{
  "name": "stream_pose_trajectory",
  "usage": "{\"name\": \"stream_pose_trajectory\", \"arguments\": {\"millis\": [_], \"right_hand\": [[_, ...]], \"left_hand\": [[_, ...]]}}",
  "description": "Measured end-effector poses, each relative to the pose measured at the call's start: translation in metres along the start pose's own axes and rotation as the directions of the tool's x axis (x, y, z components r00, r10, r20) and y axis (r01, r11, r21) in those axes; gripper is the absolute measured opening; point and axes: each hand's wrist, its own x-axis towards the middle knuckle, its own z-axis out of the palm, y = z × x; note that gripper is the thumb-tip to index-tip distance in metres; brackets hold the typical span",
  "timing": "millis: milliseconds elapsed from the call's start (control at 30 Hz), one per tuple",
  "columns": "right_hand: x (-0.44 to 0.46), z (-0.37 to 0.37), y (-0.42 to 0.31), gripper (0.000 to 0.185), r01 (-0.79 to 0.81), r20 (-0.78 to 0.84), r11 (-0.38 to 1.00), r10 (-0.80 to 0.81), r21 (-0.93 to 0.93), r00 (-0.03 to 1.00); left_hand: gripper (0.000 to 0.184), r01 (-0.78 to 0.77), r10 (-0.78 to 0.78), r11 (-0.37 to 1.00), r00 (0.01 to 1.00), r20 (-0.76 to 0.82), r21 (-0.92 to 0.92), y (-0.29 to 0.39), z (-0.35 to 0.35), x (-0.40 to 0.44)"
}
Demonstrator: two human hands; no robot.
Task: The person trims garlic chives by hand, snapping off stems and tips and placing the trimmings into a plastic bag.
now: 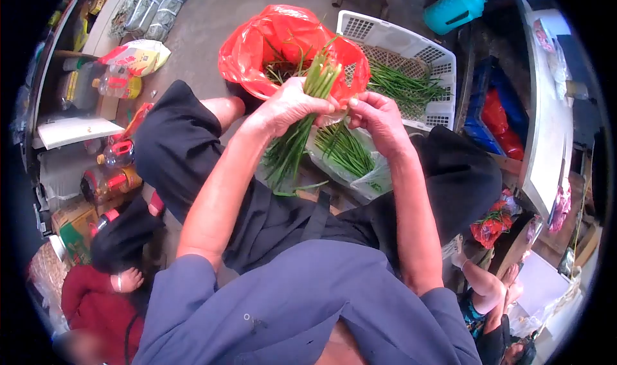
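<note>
My left hand (297, 105) is closed around a bunch of green chives (289, 151), pale stalk ends up and leafy ends hanging down over my lap. Just to its right, my right hand (379, 117) has thumb and fingers pinched together; what they hold is too small to make out. Behind both hands stands a bucket lined with a red plastic bag (241, 53), with loose green and brownish bits inside. Below my right hand, more chives (344, 147) lie in a clear plastic bag (373, 183) between my legs.
A white plastic crate (443, 59) with more greens stands beyond my right hand. A teal jug (455, 10) is behind it, a blue crate (475, 117) to the right. Bottles (116, 153) and shelves line the left. A person in a dark red top (96, 301) sits at lower left, another person at lower right.
</note>
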Motion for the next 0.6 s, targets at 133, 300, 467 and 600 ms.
{"name": "stream_pose_trajectory", "arguments": {"millis": [133, 300, 467, 600], "right_hand": [[-0.003, 0.008, -0.005, 0.015, 0.055, -0.023, 0.993, -0.053, 0.104, 0.998], [0.001, 0.012, 0.002, 0.020, 0.124, -0.089, 0.983, -0.112, 0.134, 0.990], [0.001, 0.020, 0.003, 0.019, 0.189, -0.122, 0.973, -0.172, 0.137, 0.977], [0.001, 0.025, 0.006, 0.020, 0.196, -0.137, 0.972, -0.178, 0.131, 0.974]], "left_hand": [[0.022, 0.041, -0.044, 0.999, 0.996, 0.077, 0.032, 0.001, 0.008, -0.003], [0.026, -0.011, 0.014, 0.999, 0.997, 0.077, -0.032, -0.001, 0.008, -0.003], [0.027, -0.010, 0.015, 0.997, 0.997, 0.071, -0.073, -0.007, 0.007, 0.002], [0.025, -0.036, 0.039, 0.997, 0.998, 0.051, -0.064, -0.009, 0.006, 0.002]]}}
